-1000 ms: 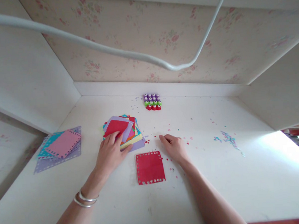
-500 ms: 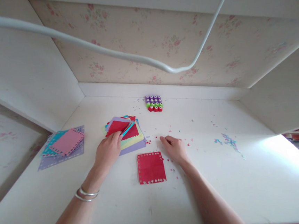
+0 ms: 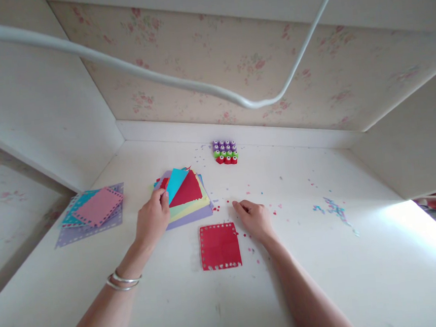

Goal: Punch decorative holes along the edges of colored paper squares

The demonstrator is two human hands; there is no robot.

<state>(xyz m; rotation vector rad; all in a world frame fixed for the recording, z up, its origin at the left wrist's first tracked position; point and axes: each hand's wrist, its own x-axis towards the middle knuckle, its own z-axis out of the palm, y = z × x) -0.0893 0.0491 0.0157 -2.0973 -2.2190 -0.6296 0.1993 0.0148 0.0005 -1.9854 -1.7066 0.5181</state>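
My left hand (image 3: 152, 212) pinches the near corner of a blue sheet of paper (image 3: 176, 182), which is fanned up over a stack of coloured paper (image 3: 192, 215). Whether other sheets are caught in the same pinch is hard to see. A red sheet (image 3: 187, 189) lies beside the blue one on the stack, over yellow and lilac sheets. Curled and resting on the table, my right hand (image 3: 253, 216) has nothing visible in it. Between my forearms lies a red square of paper (image 3: 220, 246) with punched holes along its edges.
Several small craft punches (image 3: 225, 152) in purple, green and red stand near the back ledge. Punched lilac, blue and pink sheets (image 3: 98, 207) overlap at the left. Paper bits (image 3: 334, 208) are scattered at the right and around my right hand. A white cable (image 3: 196, 86) hangs across the view.
My left hand has drawn back slightly toward the left and me. The blue sheet has opened out flat, covering part of the red paper. My right hand has stayed in place.
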